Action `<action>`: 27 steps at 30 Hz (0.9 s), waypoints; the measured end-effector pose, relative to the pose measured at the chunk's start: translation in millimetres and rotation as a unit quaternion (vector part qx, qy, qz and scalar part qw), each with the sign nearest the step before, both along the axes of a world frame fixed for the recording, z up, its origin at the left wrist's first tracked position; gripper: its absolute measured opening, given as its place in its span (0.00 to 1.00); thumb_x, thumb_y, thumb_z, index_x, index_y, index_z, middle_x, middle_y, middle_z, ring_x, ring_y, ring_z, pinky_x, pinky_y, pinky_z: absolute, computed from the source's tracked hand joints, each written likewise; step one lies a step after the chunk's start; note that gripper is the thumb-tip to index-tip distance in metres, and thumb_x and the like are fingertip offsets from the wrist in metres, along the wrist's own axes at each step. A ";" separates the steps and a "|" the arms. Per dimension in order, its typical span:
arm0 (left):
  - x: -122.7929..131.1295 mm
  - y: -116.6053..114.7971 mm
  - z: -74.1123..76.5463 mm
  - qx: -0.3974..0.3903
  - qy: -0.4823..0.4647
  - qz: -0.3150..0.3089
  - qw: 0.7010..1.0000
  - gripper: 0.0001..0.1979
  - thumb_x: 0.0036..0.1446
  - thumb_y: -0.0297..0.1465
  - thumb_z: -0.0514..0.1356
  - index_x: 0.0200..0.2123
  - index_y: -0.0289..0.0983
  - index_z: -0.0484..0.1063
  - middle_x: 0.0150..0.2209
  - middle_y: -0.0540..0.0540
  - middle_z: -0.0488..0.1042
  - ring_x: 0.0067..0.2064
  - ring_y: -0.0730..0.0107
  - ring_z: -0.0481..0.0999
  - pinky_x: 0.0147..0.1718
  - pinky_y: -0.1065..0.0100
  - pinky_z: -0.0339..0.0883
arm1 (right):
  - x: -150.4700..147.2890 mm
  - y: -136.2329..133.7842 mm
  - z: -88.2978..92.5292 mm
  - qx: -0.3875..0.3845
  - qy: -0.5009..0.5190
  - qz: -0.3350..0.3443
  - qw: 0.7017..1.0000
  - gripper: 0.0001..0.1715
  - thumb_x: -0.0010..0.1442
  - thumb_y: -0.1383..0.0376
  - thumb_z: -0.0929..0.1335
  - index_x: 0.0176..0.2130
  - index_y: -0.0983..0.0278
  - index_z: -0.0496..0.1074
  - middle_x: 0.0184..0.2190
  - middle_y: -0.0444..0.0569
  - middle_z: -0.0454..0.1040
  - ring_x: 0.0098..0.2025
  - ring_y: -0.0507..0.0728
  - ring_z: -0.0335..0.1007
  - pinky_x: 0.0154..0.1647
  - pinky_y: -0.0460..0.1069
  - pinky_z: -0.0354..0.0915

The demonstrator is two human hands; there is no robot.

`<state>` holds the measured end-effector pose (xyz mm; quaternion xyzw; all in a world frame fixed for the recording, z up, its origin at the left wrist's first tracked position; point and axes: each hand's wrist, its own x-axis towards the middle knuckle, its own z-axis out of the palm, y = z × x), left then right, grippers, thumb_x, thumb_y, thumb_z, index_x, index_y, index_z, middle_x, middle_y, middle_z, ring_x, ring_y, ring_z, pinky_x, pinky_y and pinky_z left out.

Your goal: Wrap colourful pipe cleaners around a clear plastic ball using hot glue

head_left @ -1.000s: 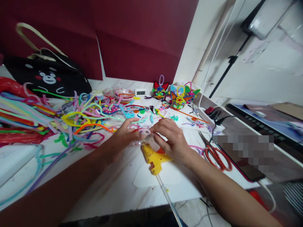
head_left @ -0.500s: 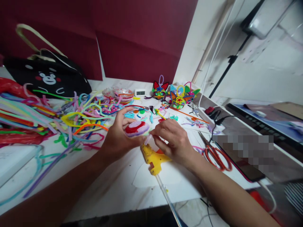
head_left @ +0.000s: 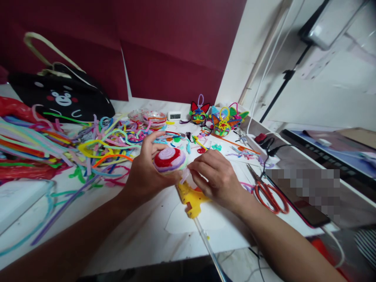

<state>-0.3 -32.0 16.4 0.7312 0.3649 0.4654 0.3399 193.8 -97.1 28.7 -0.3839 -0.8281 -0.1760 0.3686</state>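
My left hand grips a round ball wound from red, pink and purple pipe cleaners, its spiral face turned up toward me. My right hand is closed in a pinch on the loose pale pink end of the winding, just right of the ball. Right below both hands a yellow glue gun lies on the white table, its clear glue stick pointing toward the front edge.
A heap of coloured pipe cleaners covers the left half. A black bear bag sits behind it. Two finished pipe-cleaner figures and a small clock stand at the back. Red scissors and a phone lie right.
My left hand has lifted the ball off the table and turned it so the spiral faces up. My right hand has stayed pinched beside it.
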 end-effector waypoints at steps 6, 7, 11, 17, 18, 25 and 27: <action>-0.3 -4.4 2.8 0.062 0.003 -0.007 0.998 0.52 0.36 0.30 0.74 0.63 0.43 0.52 0.47 0.45 0.73 0.43 0.60 0.77 0.40 0.65 0.72 | -8.7 -1.5 -7.5 -0.019 0.105 0.003 0.994 0.07 0.61 0.71 0.64 0.31 0.64 0.69 0.24 0.46 0.70 0.27 0.53 0.65 0.29 0.48 0.61; -0.3 -5.1 3.2 0.071 0.003 -0.007 0.997 0.52 0.35 0.29 0.74 0.63 0.43 0.52 0.48 0.44 0.72 0.44 0.60 0.77 0.41 0.65 0.72 | -10.9 -2.2 -8.6 -0.029 0.131 0.001 0.991 0.07 0.60 0.72 0.65 0.31 0.64 0.69 0.23 0.45 0.70 0.26 0.52 0.64 0.27 0.47 0.61; 0.8 -6.3 2.3 0.122 0.002 0.017 0.992 0.52 0.35 0.29 0.72 0.63 0.42 0.53 0.48 0.44 0.74 0.45 0.59 0.79 0.41 0.65 0.73 | -18.9 -4.9 -10.3 -0.118 0.256 -0.006 0.959 0.05 0.56 0.71 0.66 0.29 0.64 0.68 0.21 0.41 0.68 0.23 0.48 0.63 0.24 0.44 0.59; 3.3 -3.7 -2.9 0.247 0.019 0.075 0.966 0.50 0.33 0.28 0.71 0.62 0.39 0.56 0.49 0.41 0.75 0.47 0.58 0.79 0.44 0.64 0.74 | -24.5 -2.9 -8.3 -0.291 0.438 -0.001 0.850 0.01 0.49 0.68 0.67 0.26 0.63 0.70 0.18 0.38 0.66 0.19 0.47 0.58 0.19 0.42 0.55; 3.3 -3.5 -3.3 0.260 0.023 0.083 0.962 0.50 0.32 0.28 0.71 0.62 0.38 0.56 0.49 0.40 0.75 0.48 0.56 0.79 0.45 0.63 0.73 | -24.8 -2.0 -7.5 -0.308 0.462 0.006 0.831 0.01 0.48 0.68 0.67 0.25 0.63 0.70 0.17 0.38 0.66 0.19 0.47 0.58 0.19 0.42 0.55; 2.2 -3.7 -0.7 0.281 0.021 0.080 0.956 0.50 0.32 0.28 0.71 0.61 0.34 0.56 0.49 0.38 0.75 0.48 0.57 0.79 0.43 0.64 0.74 | -21.8 3.1 -0.2 -0.431 0.577 0.059 0.691 0.03 0.41 0.67 0.69 0.23 0.64 0.71 0.13 0.38 0.68 0.14 0.46 0.58 0.15 0.41 0.56; 1.7 -2.7 0.9 0.279 0.015 0.071 0.957 0.50 0.32 0.29 0.71 0.61 0.33 0.55 0.47 0.40 0.75 0.46 0.60 0.79 0.42 0.66 0.74 | -19.4 4.0 0.2 -0.460 0.596 0.086 0.653 0.02 0.40 0.68 0.70 0.22 0.65 0.72 0.14 0.39 0.70 0.14 0.45 0.58 0.16 0.41 0.56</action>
